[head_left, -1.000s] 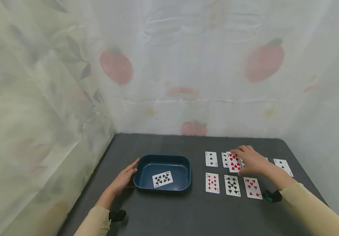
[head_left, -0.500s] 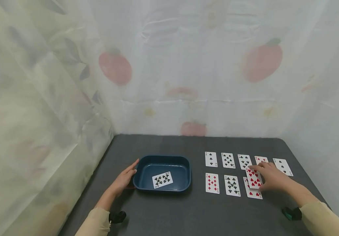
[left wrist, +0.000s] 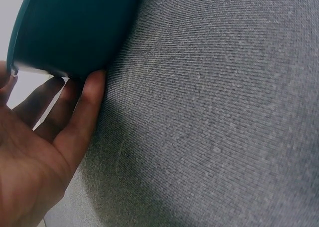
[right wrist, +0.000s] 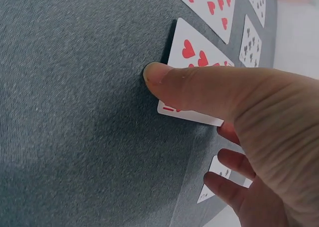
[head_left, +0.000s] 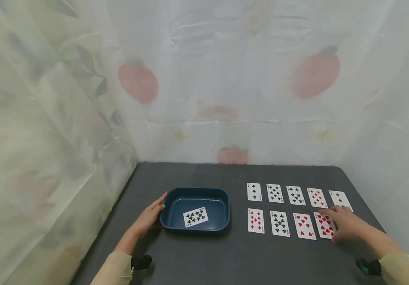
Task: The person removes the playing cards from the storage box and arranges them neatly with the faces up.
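In the head view, my left hand [head_left: 148,217] rests at the left side of a dark blue rectangular tray [head_left: 225,198]. The left wrist view shows its fairly straight fingers against the wall of the tray [left wrist: 75,27]. A clubs playing card [head_left: 195,217] lies face up inside. On the right, my right hand [head_left: 348,225] pinches a hearts playing card [head_left: 324,226] by opposite edges, low over the table at the end of the near row. In the right wrist view, the thumb covers part of that hearts card [right wrist: 187,50], and a shadow shows along its edge.
Beside the held card lie a seven of hearts [head_left: 304,226], a clubs card [head_left: 280,224] and a diamonds card [head_left: 255,221]. Behind them runs a far row of several face-up cards, including a three of clubs [head_left: 254,192] and a diamonds card [head_left: 316,197]. Curtains hang around the dark table [head_left: 197,261].
My right hand has carried the hearts card rightward and nearer, from over the far row, past the seven of hearts, to the right end of the near row. The left hand and tray stay put.
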A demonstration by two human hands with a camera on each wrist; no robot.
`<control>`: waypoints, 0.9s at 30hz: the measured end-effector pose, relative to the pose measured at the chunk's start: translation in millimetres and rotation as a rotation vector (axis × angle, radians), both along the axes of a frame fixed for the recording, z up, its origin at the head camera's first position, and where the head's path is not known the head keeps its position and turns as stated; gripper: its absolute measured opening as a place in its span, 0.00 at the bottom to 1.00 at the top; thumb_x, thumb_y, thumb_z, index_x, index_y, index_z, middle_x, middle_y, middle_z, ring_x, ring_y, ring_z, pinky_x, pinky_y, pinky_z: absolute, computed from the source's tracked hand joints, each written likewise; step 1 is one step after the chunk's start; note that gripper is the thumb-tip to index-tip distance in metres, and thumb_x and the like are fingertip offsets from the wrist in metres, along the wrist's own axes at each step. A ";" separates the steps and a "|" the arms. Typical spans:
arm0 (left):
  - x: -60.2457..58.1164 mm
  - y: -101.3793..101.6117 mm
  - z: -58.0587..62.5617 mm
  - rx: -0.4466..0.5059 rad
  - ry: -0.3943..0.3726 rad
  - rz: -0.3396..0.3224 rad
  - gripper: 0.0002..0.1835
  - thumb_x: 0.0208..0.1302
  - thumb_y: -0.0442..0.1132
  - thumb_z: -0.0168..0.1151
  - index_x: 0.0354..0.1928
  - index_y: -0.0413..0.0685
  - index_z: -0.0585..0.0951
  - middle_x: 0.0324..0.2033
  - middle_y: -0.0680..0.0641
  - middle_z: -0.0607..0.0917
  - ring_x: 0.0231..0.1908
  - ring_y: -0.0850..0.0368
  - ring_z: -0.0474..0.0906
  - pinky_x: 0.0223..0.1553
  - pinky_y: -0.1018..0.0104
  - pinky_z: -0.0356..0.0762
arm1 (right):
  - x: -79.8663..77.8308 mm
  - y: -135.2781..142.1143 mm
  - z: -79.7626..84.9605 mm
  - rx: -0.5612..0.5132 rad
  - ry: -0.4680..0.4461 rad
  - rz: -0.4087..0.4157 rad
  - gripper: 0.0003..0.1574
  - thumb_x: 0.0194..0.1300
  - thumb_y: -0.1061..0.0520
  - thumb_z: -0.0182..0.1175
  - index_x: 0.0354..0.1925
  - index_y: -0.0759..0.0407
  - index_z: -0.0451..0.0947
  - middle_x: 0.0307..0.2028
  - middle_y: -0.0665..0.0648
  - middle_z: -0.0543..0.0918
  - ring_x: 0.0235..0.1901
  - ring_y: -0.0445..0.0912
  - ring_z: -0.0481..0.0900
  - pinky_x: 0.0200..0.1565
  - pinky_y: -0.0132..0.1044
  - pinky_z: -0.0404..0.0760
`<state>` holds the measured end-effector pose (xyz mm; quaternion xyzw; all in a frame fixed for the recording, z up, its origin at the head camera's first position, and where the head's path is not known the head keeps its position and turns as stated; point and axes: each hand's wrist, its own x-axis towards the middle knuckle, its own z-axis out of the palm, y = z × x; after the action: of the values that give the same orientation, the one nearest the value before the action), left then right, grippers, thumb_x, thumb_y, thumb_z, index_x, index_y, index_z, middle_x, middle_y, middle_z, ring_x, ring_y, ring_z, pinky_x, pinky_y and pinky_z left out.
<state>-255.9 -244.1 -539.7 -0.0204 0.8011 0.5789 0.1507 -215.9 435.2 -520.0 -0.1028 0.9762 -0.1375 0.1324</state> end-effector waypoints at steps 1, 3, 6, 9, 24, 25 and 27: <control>0.0 0.0 -0.1 -0.001 0.000 -0.002 0.29 0.82 0.44 0.44 0.81 0.70 0.58 0.80 0.41 0.50 0.74 0.32 0.54 0.48 0.38 0.81 | 0.7 1.6 -0.6 -0.001 -0.005 0.002 0.54 0.37 0.52 0.85 0.63 0.61 0.76 0.55 0.74 0.73 0.55 0.74 0.66 0.49 0.73 0.72; 0.0 0.1 -0.1 -0.006 0.002 -0.005 0.29 0.82 0.45 0.44 0.81 0.70 0.58 0.80 0.41 0.50 0.74 0.32 0.54 0.48 0.38 0.81 | 1.9 4.1 -2.1 0.001 -0.011 0.004 0.53 0.36 0.52 0.84 0.63 0.60 0.77 0.55 0.74 0.73 0.55 0.73 0.67 0.48 0.73 0.72; -0.1 0.1 0.0 -0.011 0.005 -0.006 0.29 0.83 0.45 0.43 0.81 0.69 0.57 0.80 0.41 0.50 0.74 0.32 0.53 0.48 0.38 0.81 | 2.4 6.3 -2.5 0.004 -0.021 0.003 0.53 0.36 0.52 0.84 0.62 0.59 0.77 0.56 0.73 0.73 0.55 0.72 0.67 0.47 0.72 0.73; -0.3 0.1 -0.2 -0.010 0.008 -0.001 0.29 0.82 0.44 0.43 0.81 0.69 0.57 0.80 0.41 0.50 0.74 0.32 0.54 0.47 0.37 0.81 | 2.9 7.1 -2.5 -0.001 -0.037 0.012 0.53 0.36 0.52 0.84 0.63 0.59 0.77 0.55 0.73 0.73 0.54 0.71 0.67 0.48 0.73 0.72; 0.3 0.6 0.1 -0.015 0.016 -0.007 0.29 0.83 0.44 0.43 0.81 0.68 0.57 0.80 0.41 0.50 0.74 0.31 0.54 0.47 0.36 0.80 | 7.7 5.7 1.8 0.002 -0.047 0.035 0.52 0.38 0.54 0.83 0.63 0.60 0.76 0.53 0.71 0.73 0.52 0.70 0.68 0.47 0.71 0.73; 0.4 0.5 0.2 -0.016 0.015 -0.005 0.29 0.83 0.44 0.43 0.81 0.68 0.57 0.80 0.41 0.50 0.74 0.31 0.54 0.47 0.36 0.80 | 7.6 5.9 1.5 0.000 -0.048 0.032 0.52 0.38 0.54 0.83 0.63 0.59 0.76 0.53 0.71 0.73 0.52 0.70 0.68 0.47 0.70 0.73; 0.7 0.3 0.3 -0.018 0.014 -0.003 0.29 0.83 0.45 0.43 0.81 0.68 0.57 0.80 0.41 0.50 0.74 0.32 0.55 0.47 0.37 0.80 | 7.0 6.4 0.8 -0.003 -0.050 0.030 0.52 0.38 0.54 0.83 0.63 0.59 0.76 0.54 0.71 0.73 0.52 0.70 0.68 0.48 0.70 0.73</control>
<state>-255.2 -243.8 -539.4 -0.0168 0.8074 0.5714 0.1457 -208.8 441.7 -519.2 -0.1140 0.9707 -0.1398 0.1588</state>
